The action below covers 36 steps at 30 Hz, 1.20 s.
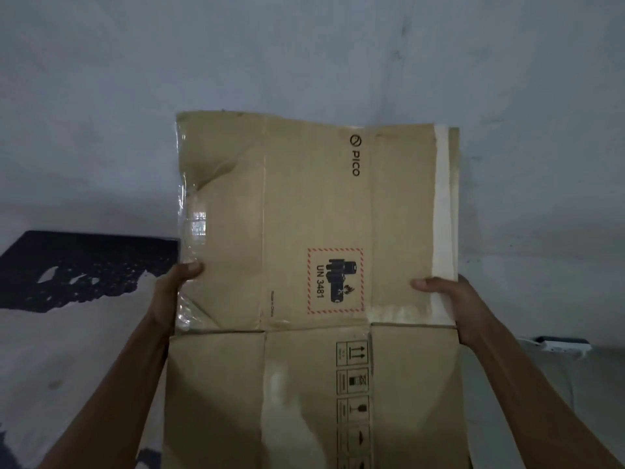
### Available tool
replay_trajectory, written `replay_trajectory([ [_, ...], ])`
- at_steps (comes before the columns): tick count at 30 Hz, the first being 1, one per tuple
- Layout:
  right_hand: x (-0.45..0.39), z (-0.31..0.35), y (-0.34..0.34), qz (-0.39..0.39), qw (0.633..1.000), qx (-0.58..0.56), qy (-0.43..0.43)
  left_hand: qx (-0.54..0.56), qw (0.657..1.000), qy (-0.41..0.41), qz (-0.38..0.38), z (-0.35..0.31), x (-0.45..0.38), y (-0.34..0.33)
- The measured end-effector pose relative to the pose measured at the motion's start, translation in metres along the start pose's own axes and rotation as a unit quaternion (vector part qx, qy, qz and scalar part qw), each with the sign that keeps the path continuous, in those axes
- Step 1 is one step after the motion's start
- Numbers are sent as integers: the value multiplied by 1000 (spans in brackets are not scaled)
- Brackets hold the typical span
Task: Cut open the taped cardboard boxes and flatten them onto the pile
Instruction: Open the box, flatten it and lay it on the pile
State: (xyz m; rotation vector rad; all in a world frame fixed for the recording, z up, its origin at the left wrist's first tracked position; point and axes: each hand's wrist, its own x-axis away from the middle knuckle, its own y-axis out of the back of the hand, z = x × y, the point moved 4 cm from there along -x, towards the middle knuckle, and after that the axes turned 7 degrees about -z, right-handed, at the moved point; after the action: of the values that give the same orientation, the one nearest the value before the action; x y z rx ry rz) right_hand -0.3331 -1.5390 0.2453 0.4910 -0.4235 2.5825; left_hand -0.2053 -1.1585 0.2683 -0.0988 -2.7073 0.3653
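Wall (304, 62), grey-blue, fills the background. Box (314, 265), brown cardboard, flattened, held up in front of the wall mid-frame, creased across the middle so the lower half drops toward the camera. Print on it: PICO logo, red-bordered UN 3481 label, handling symbols lower down. Clear tape (189, 218) crinkled along the left edge; pale strip along the right edge. Dark mat (77, 269) low left, behind the box, partly hidden by it.

Left hand (170, 292) grips the box's left edge, thumb on the front face, fingers behind the cardboard and unseen. Right hand (449, 299) grips the right edge just above the crease, thumb flat on the front, fingers wrapped behind. Both clamped on the box, which sits between them. Small white object (561, 345) at far right, too blurred to tell.
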Motion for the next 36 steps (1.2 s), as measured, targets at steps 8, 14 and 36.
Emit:
replay_trajectory([
  [8, 1, 67, -31, 18, 987, 17, 162, -24, 995, -90, 37, -76, -2, -5],
  [14, -4, 37, -33, 23, 987, 27, 154, -37, 997, -67, -22, -65, -12, 18],
  [36, -27, 40, -48, 18, 981, 42, 187, -51, 987, -142, -57, -57, -33, 20],
])
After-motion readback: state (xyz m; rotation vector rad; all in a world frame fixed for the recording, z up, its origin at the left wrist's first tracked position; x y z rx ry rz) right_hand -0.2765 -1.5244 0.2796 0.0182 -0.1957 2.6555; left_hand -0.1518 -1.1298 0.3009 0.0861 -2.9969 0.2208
